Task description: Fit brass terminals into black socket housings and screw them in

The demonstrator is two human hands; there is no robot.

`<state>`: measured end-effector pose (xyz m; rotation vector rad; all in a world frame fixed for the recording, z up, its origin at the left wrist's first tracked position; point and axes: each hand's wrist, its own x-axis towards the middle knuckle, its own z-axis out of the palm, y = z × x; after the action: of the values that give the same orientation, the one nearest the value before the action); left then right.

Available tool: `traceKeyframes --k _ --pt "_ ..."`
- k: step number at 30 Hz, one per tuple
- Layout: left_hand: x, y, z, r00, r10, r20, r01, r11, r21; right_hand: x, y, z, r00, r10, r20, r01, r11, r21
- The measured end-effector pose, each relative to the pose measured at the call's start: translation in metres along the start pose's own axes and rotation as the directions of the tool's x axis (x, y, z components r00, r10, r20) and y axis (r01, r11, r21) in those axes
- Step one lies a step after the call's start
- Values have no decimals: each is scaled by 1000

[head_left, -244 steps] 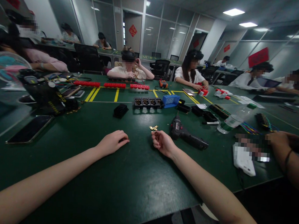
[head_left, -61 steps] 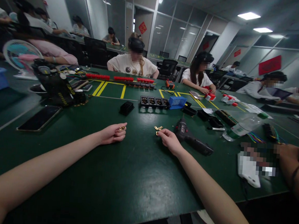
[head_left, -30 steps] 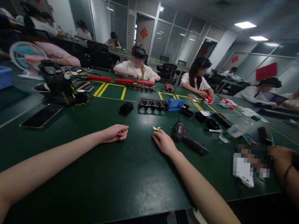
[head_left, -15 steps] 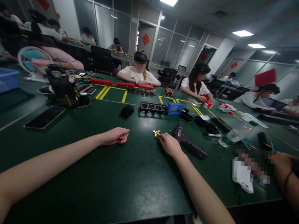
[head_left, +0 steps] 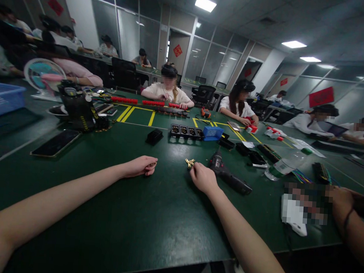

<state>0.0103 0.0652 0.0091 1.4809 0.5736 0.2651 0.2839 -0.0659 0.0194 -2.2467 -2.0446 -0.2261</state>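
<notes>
My left hand [head_left: 141,167] rests over the table, its fingers curled closed around something small with a brass-coloured glint at the fingertips. Across from it, my right hand [head_left: 203,177] has its fingertips pinched at a little cluster of brass-coloured metal pieces [head_left: 189,163] on the green table [head_left: 151,221]. How many pieces the right fingers grip is hidden. Just right of that hand lies a black power screwdriver [head_left: 229,175]. Farther back stand a row of black trays [head_left: 187,132] with small brass-coloured parts, a blue bin [head_left: 212,133] and a black plastic box [head_left: 154,136].
A phone [head_left: 56,143] and a black bag-like item [head_left: 76,106] are on the left, near a blue basket [head_left: 4,99]. To the right lie a plastic bottle [head_left: 287,164] and a white object [head_left: 293,215], beside another person's hand [head_left: 341,201]. Co-workers sit opposite.
My right hand has shifted slightly left and closer over the brass-coloured pieces. My left hand stays in place, closed. A co-worker opposite has moved their hands.
</notes>
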Motion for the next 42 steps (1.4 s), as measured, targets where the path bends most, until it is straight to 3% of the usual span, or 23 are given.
traceKeyframes --k 12,18,24,35,42 --pt "2 -3 3 999 28 -36 -28 1000 -5 -3 -3 0 997 -49 52 47 999 24" --pt "3 -5 1 999 31 -39 -31 999 -8 -1 -2 -1 997 80 9 -79 997 -21" --pt "2 -5 3 998 35 -44 -36 999 -10 4 12 4 992 129 -6 -129 992 12" --pt "2 -5 3 998 40 -43 -39 999 24 4 21 10 999 34 1 -34 993 113" --pt "4 -5 5 997 51 -60 -50 999 22 0 17 7 996 -54 74 44 990 131"
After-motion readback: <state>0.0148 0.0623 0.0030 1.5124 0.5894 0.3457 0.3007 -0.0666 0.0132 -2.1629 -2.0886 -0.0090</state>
